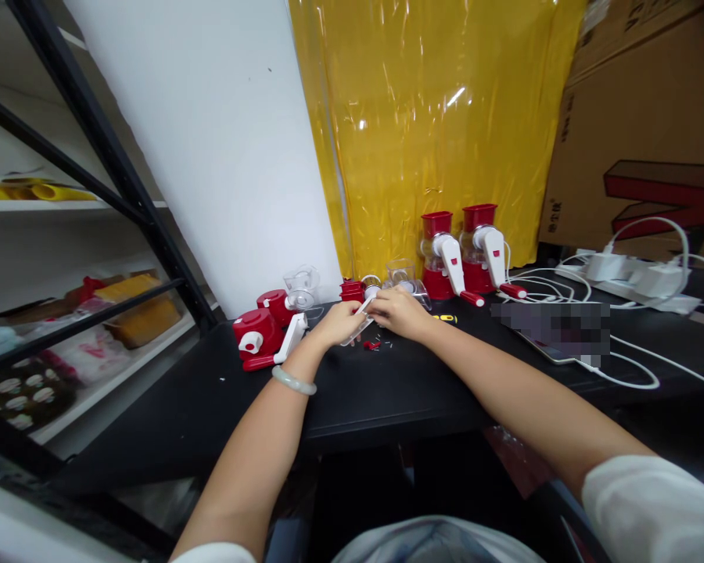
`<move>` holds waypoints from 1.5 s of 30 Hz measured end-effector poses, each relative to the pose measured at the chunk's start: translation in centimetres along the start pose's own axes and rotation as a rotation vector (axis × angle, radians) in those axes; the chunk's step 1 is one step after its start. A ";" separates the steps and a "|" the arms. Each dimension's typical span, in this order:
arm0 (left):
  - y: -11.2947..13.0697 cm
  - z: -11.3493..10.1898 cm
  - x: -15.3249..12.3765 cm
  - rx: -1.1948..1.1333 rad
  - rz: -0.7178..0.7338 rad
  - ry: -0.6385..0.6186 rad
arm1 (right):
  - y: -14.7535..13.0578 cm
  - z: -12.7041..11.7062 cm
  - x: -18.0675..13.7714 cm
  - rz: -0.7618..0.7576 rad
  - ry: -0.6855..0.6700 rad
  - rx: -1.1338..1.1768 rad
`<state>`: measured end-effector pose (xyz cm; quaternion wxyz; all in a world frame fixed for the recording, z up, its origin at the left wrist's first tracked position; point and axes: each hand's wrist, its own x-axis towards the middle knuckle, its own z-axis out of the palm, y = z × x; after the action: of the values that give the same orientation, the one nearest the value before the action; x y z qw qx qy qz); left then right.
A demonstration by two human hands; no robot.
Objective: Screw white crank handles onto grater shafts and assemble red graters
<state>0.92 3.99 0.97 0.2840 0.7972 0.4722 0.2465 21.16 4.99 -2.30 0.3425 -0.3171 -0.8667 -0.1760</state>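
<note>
Both my hands meet over the black table around a thin white plastic part (365, 305). My left hand (339, 322) has its fingers closed on the near side of it. My right hand (404, 311) grips it from the other side, fingers bent together. What lies between the fingertips is partly hidden. Just under the hands are a small red piece (371, 345) and several tiny screw-like bits. Behind them stand a red part (352, 290) and clear plastic housings (407, 280). A yellow-and-black tool (445, 318) lies right of my right hand.
Two assembled red-and-white rotary graters (438, 258) stand at the back. Red bases (258, 335) and a white crank (292, 338) lie on the left. A tablet (548, 332), white cables and a power strip (627, 281) occupy the right. Black shelving (94, 133) rises left.
</note>
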 end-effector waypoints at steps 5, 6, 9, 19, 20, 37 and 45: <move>-0.2 0.1 0.2 0.003 -0.007 0.009 | -0.8 -0.4 0.1 0.022 -0.022 -0.063; -0.2 0.1 0.2 0.002 -0.011 0.007 | -0.9 -0.4 0.1 0.025 -0.028 -0.073; -0.2 0.1 0.2 0.009 -0.028 0.007 | -1.2 -0.6 0.2 0.032 -0.053 -0.100; 0.2 0.1 0.0 0.032 -0.050 0.011 | -1.3 -0.5 0.2 0.016 -0.059 -0.127; 0.2 0.1 0.0 0.034 -0.053 0.011 | -1.3 -0.5 0.2 0.013 -0.057 -0.127; 1.1 0.1 -0.3 0.007 -0.091 0.007 | -1.5 -0.6 0.2 -0.004 -0.044 -0.109; 1.0 0.0 -0.2 0.001 -0.112 -0.001 | -1.6 -0.6 0.2 -0.020 -0.048 -0.116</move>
<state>1.44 3.40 1.58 0.2973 0.7699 0.5159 0.2296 20.22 3.58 -1.84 0.3007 -0.3319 -0.8661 -0.2218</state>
